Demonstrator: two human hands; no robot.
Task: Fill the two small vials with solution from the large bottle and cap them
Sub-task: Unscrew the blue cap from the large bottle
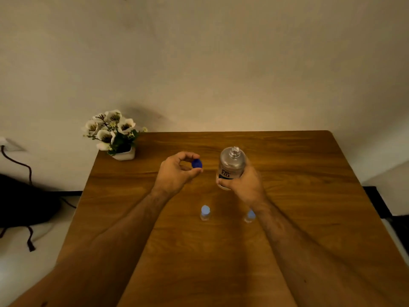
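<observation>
Against a plain pale wall, a brown wooden table (287,218) was seen. A round dark-blue cap (197,163) was pinched between curled thumb and fingers of the left hand (177,173), while the uncapped clear plastic bottle (231,166) was gripped upright by the right hand (242,185). Two small clear vials with pale-blue caps (205,212) were left standing on the table nearer the person, the right one partly hidden by the forearm.

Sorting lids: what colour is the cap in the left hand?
Dark blue cap, head view.
</observation>
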